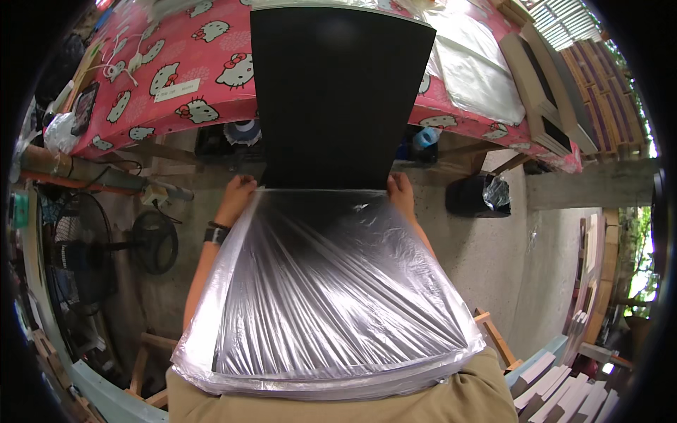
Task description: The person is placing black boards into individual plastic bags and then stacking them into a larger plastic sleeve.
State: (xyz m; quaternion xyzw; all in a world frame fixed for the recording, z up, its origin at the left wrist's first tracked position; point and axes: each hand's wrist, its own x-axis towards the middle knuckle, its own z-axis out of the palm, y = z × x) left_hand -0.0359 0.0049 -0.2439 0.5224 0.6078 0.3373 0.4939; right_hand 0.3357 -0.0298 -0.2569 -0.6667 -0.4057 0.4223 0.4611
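Plastic (338, 303), clear and creased, lies across our lap (296, 409); our left hand (240, 192) and right hand (400, 192) grasp its far corners, the black board (338, 99) between them.

A small workshop: bare concrete floor (486, 268), a black fan (81, 247), a worktable covered in pink printed cloth (159, 106), piled clear plastic (479, 81), and stacked goods, perhaps flat boxes (603, 92), near the blurred rim.
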